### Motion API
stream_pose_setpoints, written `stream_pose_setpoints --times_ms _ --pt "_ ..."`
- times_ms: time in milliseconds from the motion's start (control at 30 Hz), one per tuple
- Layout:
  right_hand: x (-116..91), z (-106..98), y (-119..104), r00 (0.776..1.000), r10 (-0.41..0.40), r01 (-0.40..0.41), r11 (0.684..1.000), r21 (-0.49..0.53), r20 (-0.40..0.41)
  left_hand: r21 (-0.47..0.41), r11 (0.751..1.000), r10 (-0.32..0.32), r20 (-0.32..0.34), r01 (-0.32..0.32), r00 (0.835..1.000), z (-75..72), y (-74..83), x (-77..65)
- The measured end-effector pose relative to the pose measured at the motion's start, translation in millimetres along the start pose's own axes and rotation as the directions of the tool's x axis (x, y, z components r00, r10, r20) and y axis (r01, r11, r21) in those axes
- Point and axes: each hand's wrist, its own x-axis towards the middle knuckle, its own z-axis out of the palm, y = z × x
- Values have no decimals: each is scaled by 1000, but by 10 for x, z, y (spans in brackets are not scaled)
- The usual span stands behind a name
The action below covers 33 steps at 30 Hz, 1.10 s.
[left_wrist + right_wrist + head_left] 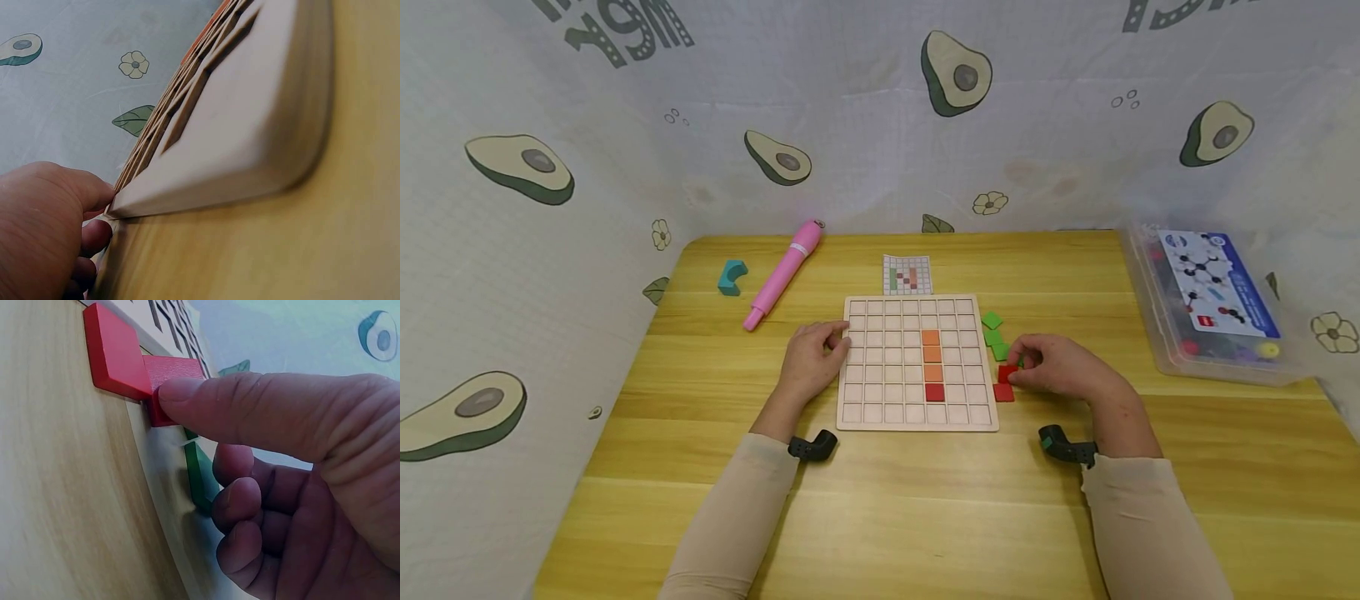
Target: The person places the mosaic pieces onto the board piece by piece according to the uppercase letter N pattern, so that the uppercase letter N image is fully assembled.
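Observation:
A square wooden grid board lies flat, with several orange tiles and a red tile in one column. At its left edge, my left hand rests with loosely bent fingers, its thumb touching the board's side. On the right, my right hand pinches a red square tile, thumb against its face; the index finger is mostly hidden. Another red tile lies beside it on the table. Several green tiles lie along the board's right edge, one partly behind my fingers.
A small card with a coloured grid pattern lies behind the board. Back left are a pink pen-shaped object and a teal arch block. At the right stands a clear plastic box with a printed label and coloured pieces inside.

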Motion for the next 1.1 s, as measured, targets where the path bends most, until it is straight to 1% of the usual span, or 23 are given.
stream_pose_setpoints --times_ms 333,500,600,733,900,1100 --pt "21 22 1 1000 10 -10 1000 -11 -13 -4 1000 -5 -1 5 1000 6 9 0" --pt "15 11 8 1000 9 -10 999 -44 -22 -10 1000 -18 5 18 1000 1 21 -4" --pt "0 -11 13 1000 8 -8 998 -56 -15 -13 1000 -20 3 20 1000 -4 31 -6" --pt "-8 -27 12 1000 13 -13 999 -47 6 -10 1000 -17 -1 17 1000 -4 32 -6" --pt "2 -16 -4 999 49 -48 997 -53 19 -5 1000 -21 0 21 1000 1 22 -3" --pt "19 -4 2 1000 15 -15 997 -80 0 -3 1000 -11 -7 11 1000 3 11 1"
